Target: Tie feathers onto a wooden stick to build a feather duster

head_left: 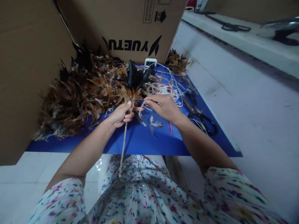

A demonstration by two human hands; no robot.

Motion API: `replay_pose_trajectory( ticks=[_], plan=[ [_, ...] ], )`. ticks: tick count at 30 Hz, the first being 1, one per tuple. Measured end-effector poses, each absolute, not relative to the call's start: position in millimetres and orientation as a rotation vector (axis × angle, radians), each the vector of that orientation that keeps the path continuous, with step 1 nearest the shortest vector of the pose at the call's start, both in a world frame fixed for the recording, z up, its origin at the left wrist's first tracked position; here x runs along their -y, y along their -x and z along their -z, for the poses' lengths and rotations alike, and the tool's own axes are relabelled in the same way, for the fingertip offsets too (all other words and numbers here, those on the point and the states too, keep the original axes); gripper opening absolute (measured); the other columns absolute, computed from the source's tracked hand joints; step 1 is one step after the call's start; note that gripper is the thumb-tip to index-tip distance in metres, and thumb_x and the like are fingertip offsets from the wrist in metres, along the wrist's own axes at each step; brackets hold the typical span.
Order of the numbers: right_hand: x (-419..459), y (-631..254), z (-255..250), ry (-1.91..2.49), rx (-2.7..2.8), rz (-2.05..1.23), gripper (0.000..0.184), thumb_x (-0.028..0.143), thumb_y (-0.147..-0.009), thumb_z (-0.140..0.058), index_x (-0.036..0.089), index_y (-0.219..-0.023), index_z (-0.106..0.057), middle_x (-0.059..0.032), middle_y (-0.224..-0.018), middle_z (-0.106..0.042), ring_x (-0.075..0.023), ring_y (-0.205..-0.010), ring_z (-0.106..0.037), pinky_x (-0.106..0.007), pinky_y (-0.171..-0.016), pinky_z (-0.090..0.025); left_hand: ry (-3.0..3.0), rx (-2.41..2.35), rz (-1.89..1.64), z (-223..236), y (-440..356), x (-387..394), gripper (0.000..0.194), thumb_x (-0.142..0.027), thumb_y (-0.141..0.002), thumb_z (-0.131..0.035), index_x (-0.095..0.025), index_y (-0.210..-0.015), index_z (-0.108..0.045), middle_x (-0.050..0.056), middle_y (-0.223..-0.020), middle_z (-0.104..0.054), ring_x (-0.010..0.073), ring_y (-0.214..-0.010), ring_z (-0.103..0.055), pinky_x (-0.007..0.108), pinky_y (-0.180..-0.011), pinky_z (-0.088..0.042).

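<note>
My left hand (122,115) is closed round a thin stick (123,146) that slants down past the table's front edge. Brown feathers (129,95) and taller black feathers (135,76) fan out at the stick's upper end, above my fingers. To the right, my right hand (162,105) pinches a whitish strip (141,109), which curves down close to the feathers' base. Whether the strip touches the stick, I cannot tell. Several loose small feathers (153,123) lie on the blue tabletop (149,143) below my hands.
A large heap of brown feathers (70,93) covers the table's left. Black-handled scissors (201,116) lie at the right, beside tangled white strips (163,89). Cardboard boxes (93,21) stand behind and at the left. A small white device (150,61) sits at the back.
</note>
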State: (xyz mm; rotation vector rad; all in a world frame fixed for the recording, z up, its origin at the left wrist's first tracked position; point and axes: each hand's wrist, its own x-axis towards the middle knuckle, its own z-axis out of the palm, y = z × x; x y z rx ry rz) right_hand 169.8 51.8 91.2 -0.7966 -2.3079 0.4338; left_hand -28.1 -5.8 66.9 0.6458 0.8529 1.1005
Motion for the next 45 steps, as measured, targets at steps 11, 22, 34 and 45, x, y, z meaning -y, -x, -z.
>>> replay_pose_trajectory(
  ticks=[11,22,34,45],
  plan=[
    [-48,-161,-73,0.879,2.547,0.118,0.034,0.022,-0.098,-0.037,0.019,-0.099,-0.071,-0.0104,-0.088,-0.07,-0.022,-0.08,-0.062,-0.035,-0.074,-0.045,-0.624,-0.829,-0.997,-64,24,7,0.029,-0.037,-0.089,-0.06,-0.016,-0.077,-0.045,-0.004,-0.057,-0.044,0.0007,-0.036,-0.026,0.009,-0.03,-0.017],
    [-49,-173,-96,0.694,2.345,-0.409,0.022,0.032,-0.091,-0.055,0.019,-0.075,-0.065,-0.0087,-0.098,-0.068,-0.023,-0.096,-0.059,-0.042,-0.09,-0.043,-0.802,-1.034,-1.036,-73,20,16,0.043,-0.048,-0.081,-0.067,-0.019,-0.073,-0.037,-0.008,-0.057,-0.031,0.0011,-0.039,-0.026,0.011,-0.036,-0.013],
    [2,-194,-139,0.878,2.406,-0.248,0.023,0.026,-0.095,-0.048,0.014,-0.085,-0.066,-0.0053,-0.08,-0.067,-0.0145,-0.073,-0.058,-0.027,-0.067,-0.037,-2.103,-1.909,-0.495,-115,9,26,0.027,-0.028,-0.096,-0.035,-0.012,-0.109,-0.052,0.008,-0.079,-0.065,0.0198,-0.074,-0.064,0.029,-0.069,-0.047],
    [16,-190,-220,0.54,2.78,0.524,0.025,0.015,-0.095,-0.043,0.015,-0.086,-0.067,-0.0049,-0.075,-0.063,-0.0119,-0.063,-0.051,-0.028,-0.056,-0.025,-2.684,-2.16,0.174,-144,-18,58,0.031,-0.015,-0.097,-0.024,-0.012,-0.109,-0.052,0.014,-0.094,-0.062,0.0226,-0.075,-0.067,0.03,-0.061,-0.049]
  ],
)
